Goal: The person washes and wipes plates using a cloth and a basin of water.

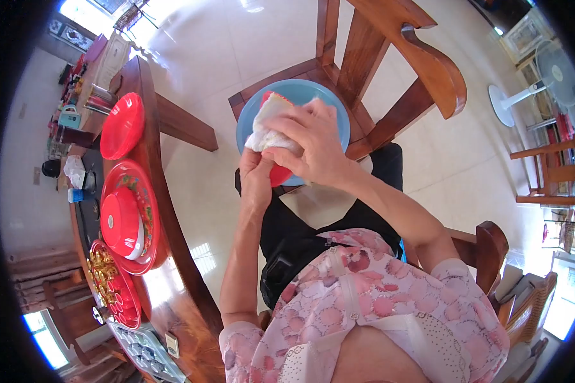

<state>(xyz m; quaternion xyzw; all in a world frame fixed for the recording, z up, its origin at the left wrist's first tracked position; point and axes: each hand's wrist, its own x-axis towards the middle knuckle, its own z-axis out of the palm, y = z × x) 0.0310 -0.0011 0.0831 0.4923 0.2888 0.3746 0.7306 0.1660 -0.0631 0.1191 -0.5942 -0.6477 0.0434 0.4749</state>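
Observation:
Over a light blue basin (343,121) on a wooden chair seat, both my hands are close together around a white cloth (266,119) and a red dish (280,175). My right hand (314,142) is closed on the bunched cloth, pressing it to the dish. My left hand (255,178) grips the dish's near edge from below, its thumb up against the cloth. Cloth and fingers cover most of the dish, so I cannot tell its full shape.
A wooden table (182,290) on the left bears a red plate (122,126), a red tray (148,191) with an upturned red bowl (119,220), and another tray with red cups (122,300) and gold items. The chair's backrest (421,60) rises beyond the basin. A white fan (501,105) stands right.

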